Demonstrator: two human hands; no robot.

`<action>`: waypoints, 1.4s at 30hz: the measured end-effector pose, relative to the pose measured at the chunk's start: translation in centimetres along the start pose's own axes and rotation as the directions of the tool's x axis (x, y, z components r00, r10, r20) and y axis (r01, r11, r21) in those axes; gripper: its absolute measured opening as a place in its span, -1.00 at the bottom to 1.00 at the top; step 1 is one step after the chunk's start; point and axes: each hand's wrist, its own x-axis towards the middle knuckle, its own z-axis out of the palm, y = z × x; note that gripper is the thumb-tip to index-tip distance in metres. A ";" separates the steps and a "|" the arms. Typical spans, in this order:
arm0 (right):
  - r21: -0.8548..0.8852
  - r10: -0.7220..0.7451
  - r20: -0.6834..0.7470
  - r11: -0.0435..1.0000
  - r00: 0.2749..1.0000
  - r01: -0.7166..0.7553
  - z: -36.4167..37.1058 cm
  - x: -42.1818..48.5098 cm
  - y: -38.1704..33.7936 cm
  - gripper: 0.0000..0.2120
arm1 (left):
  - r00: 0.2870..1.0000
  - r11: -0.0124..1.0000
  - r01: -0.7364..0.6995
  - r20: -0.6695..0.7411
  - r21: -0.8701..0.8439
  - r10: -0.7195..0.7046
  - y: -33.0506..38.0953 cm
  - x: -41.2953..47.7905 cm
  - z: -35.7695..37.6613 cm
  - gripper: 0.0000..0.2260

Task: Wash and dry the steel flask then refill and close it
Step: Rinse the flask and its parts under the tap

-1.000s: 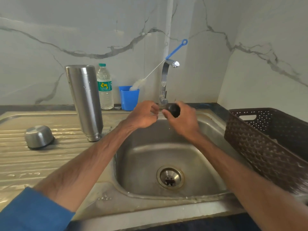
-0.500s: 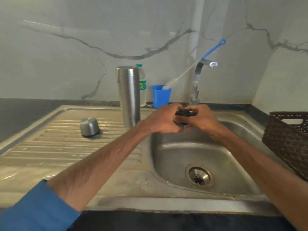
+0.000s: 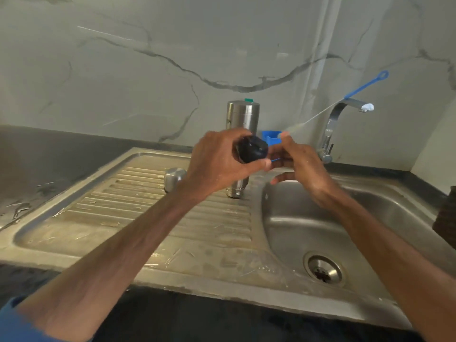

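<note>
Steel flask (image 3: 243, 117): plain cylinder, standing vertical on the drainboard (image 3: 123, 206) with its threaded neck down, middle hidden behind the hand. Steel cap (image 3: 174, 177): domed, resting on the drainboard just left of the flask. Black stopper (image 3: 253, 149): gripped in the left hand (image 3: 217, 161), off the flask.

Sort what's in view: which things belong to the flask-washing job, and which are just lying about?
Job: steel flask, black stopper in left hand, steel cap, bottle brush, tap, sink.
Lying about: blue cup, brown basket.
</note>
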 end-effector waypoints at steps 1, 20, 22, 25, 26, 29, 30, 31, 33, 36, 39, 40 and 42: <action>0.009 -0.020 -0.061 1.000 0.998 0.021 0.5 0.3 0.5 -0.45 | 0.998 1.000 0.000 -0.062 -0.003 -0.001 -0.6 -0.1 -0.6 -0.44; -0.387 -0.133 -0.291 0.922 0.948 0.011 4.6 0.9 7.3 -0.56 | 0.898 0.920 0.360 0.210 0.154 -0.386 -9.2 -1.7 0.5 -0.67; -0.399 -0.127 -0.279 0.917 0.952 0.005 4.7 0.9 7.3 -0.55 | 0.884 0.915 0.335 0.261 0.227 -0.388 -9.3 -1.9 1.0 -0.70; -0.419 -0.138 -0.265 0.908 0.954 0.015 4.8 0.7 7.2 -0.55 | 0.866 0.909 0.313 0.310 0.275 -0.392 -9.4 -2.0 1.7 -0.69; -0.423 -0.141 -0.262 0.906 0.955 0.018 4.9 0.7 7.2 -0.56 | 0.864 0.910 0.304 0.320 0.283 -0.388 -9.5 -2.1 1.8 -0.68; -0.432 -0.144 -0.251 0.902 0.957 0.023 4.8 0.6 7.2 -0.55 | 0.860 0.907 0.257 0.349 0.333 -0.372 -9.5 -1.9 1.9 -0.67; -0.434 -0.146 -0.248 0.901 0.958 0.025 4.8 0.6 7.3 -0.55 | 0.860 0.902 0.226 0.359 0.367 -0.362 -9.4 -1.8 1.9 -0.67; -0.437 -0.146 -0.246 0.899 0.958 0.025 4.7 0.6 7.3 -0.54 | 0.861 0.892 0.191 0.366 0.411 -0.353 -9.4 -1.8 2.0 -0.67; -0.440 -0.147 -0.242 0.898 0.959 0.026 4.7 0.6 7.3 -0.54 | 0.864 0.862 0.126 0.373 0.490 -0.338 -9.2 -1.8 2.0 -0.66; -0.439 -0.139 -0.237 0.898 0.962 0.021 4.7 0.6 7.3 -0.54 | 0.854 0.855 0.093 0.401 0.510 -0.332 -9.1 -1.7 1.8 -0.63; -0.416 -0.107 -0.233 0.909 0.967 0.001 4.7 0.5 7.3 -0.56 | 0.828 0.853 0.094 0.436 0.513 -0.353 -9.5 -1.3 0.9 -0.43; -0.398 -0.092 -0.236 0.917 0.967 -0.009 4.7 0.5 7.2 -0.57 | 0.821 0.842 0.087 0.441 0.532 -0.363 -9.7 -1.2 0.4 -0.39; -0.369 -0.065 -0.250 0.929 0.966 -0.033 4.7 0.4 7.2 -0.58 | 0.798 0.804 0.102 0.435 0.585 -0.418 -10.2 -0.8 -0.6 -0.36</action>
